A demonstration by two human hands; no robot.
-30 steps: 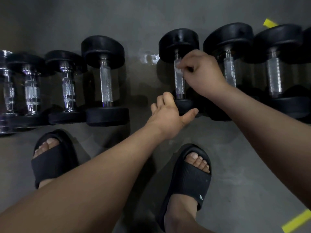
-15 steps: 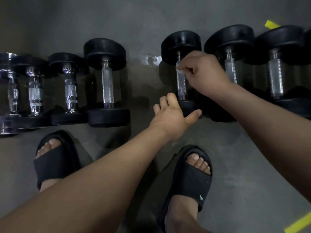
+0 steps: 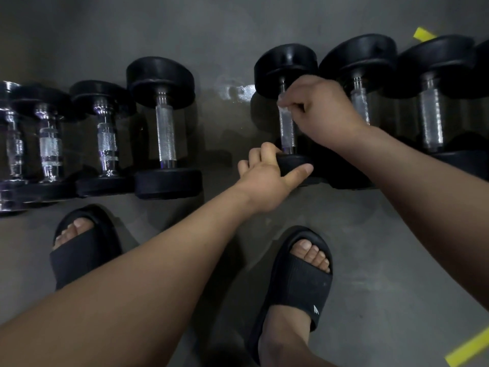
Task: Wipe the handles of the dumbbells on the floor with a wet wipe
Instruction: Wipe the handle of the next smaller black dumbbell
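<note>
My right hand (image 3: 322, 112) is curled round the far end of the knurled chrome handle (image 3: 288, 133) of a black rubber-headed dumbbell (image 3: 285, 67). It pinches a small whitish wet wipe (image 3: 283, 108) against the metal just below the far head. My left hand (image 3: 267, 181) grips the near black head (image 3: 293, 164) of the same dumbbell, fingers over its top and thumb along its front. That steadies it where it lies on the grey concrete floor (image 3: 383, 247).

I judge this handle only partly done: the wipe sits at one end, and the bare stretch down to the near head is left to cover. Just beside it on the right lie two larger black dumbbells (image 3: 360, 62). To the left there is a gap with a shiny wet-looking patch (image 3: 235, 90) on the floor. Beyond it, four more chrome-handled dumbbells (image 3: 164, 128) lie in a row.

Nothing on those handles tells me which have been wiped, so I cannot say how many remain. At the least, the rest of this handle is to do.
</note>
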